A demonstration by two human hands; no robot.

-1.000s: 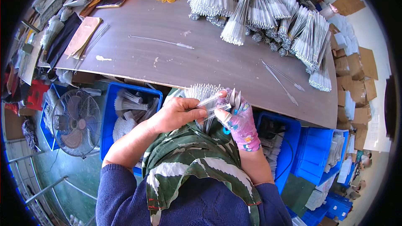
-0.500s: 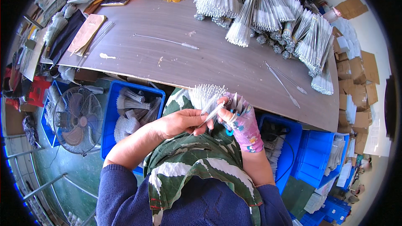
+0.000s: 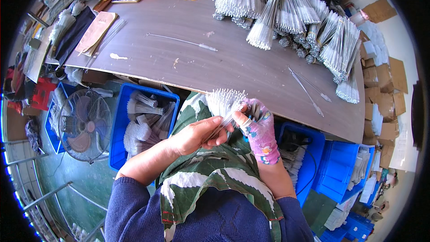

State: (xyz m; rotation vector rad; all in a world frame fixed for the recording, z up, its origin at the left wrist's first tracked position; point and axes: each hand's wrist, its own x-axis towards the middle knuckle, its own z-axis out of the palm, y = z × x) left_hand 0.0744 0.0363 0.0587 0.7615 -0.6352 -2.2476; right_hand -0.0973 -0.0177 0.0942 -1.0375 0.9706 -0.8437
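Held upright over the lap in the gloved right hand (image 3: pixel 260 127), bristle tips toward the surface (image 3: pixel 233 67): bundle of thin brushes (image 3: pixel 225 102), left hand (image 3: pixel 197 135) fingers pinching one stem just beside it.

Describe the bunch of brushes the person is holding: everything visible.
The bunch of brushes is a fan of thin wire stems with white bristled tips, spread upward and outward. It sits above the person's lap, just below the table edge. The right hand, wrapped in a pink patterned glove or cover, grips the stems from the right; the bare left hand pinches a few stems lower down. The lower ends are hidden between the hands.
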